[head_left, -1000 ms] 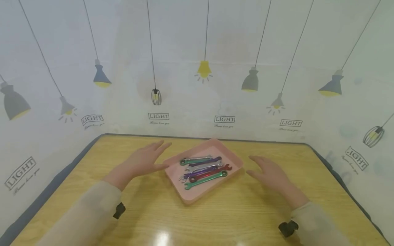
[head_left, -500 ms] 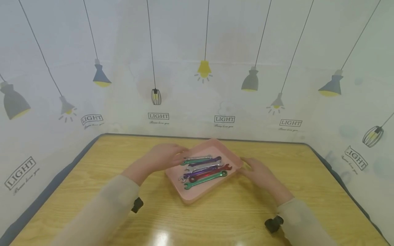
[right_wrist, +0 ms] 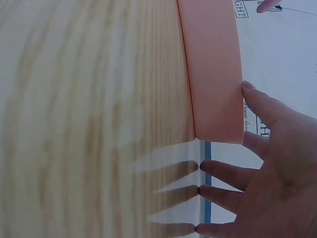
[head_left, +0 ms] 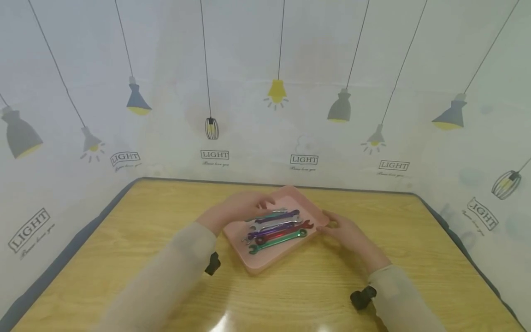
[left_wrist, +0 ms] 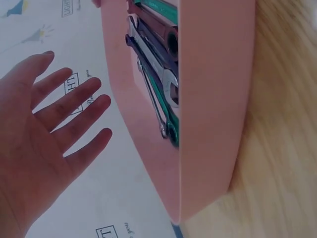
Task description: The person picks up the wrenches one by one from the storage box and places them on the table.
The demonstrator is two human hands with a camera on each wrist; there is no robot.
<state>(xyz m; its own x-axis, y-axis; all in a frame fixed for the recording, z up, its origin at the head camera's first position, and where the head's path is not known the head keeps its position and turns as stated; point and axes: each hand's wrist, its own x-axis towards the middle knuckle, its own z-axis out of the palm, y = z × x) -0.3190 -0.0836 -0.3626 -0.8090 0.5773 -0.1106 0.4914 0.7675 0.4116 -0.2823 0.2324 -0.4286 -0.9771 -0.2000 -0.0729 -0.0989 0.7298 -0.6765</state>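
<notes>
Covering wrenches point(head_left: 275, 224) partly: left hand point(head_left: 238, 206), spread | right hand point(head_left: 351, 235), spread, at pink tray point(head_left: 254, 263) corner | lamp-print wall point(head_left: 174, 120) behind

The left hand point(head_left: 236, 208) hides part of the pink tray point(head_left: 260, 265) and the ends of some wrenches point(head_left: 276, 224); both sleeves point(head_left: 162, 272) run off the head view's bottom edge; script point(head_left: 215, 163) below the LIGHT signs point(head_left: 215, 155) is too small to read
</notes>
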